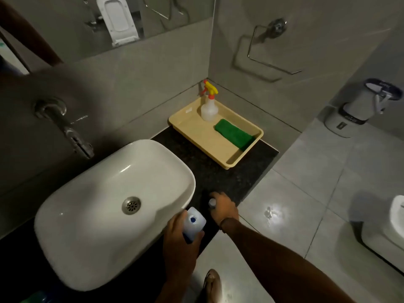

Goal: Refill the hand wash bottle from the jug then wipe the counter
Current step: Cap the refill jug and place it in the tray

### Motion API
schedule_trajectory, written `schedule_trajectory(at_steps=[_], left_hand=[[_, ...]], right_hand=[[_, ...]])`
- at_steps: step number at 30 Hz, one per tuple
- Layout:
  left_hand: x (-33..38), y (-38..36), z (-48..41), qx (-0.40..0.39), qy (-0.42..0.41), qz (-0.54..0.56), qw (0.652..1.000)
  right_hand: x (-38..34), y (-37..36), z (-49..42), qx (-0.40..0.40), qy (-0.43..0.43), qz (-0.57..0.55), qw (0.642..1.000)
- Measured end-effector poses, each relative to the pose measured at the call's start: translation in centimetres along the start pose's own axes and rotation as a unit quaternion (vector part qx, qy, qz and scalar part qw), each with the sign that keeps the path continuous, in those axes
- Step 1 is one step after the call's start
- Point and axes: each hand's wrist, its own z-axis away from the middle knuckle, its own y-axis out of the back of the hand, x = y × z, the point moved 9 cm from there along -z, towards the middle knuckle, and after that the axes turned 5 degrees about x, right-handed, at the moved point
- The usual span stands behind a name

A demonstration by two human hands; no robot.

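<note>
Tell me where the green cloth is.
Head view: the green cloth lies inside the beige tray, right of the spray bottle, on the counter by the wall corner.

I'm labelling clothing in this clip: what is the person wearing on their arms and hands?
No sleeves or gloves are in view. The right hand has a thin bangle at the wrist. The left hand shows no watch or band.

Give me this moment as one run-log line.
left hand: grips open blue-liquid container | right hand: grips white cap at counter | green cloth: in tray, untouched
</note>
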Motion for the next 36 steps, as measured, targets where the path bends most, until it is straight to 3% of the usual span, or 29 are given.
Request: schedule_trajectory(at_steps=[4, 10, 17, 21, 36], left_hand=[[-0.8, -0.9, -0.1, -0.011, 0.046, -0.012, 0.999], [-0.8, -0.5, -0.2, -0.010, 0.029, -0.004, 1.000], [-0.7, 0.8, 0.1, 0.003, 0.000, 0.034, 0.999], [-0.4, 1.2, 0.6, 0.024, -0.010, 0.036, 0.999], [-0.5, 1.0, 0.2, 0.001, 0.011, 0.039, 0.999]], right_hand=[[0.0, -1.9, -1.6, -0.050, 0.009, 0.024, 0.998], [-1.2, 0.7, -1.0, -0.049, 0.016, 0.003, 0.999], [-7.5, 8.3, 5.2, -0.042, 0.177, -0.049, 0.982], [-10.9, 8.1, 8.7, -0.060, 0.237, 0.026, 0.969], [-13.1, 5.3, 10.0, -0.058, 0.250, 0.201, 0.945]])
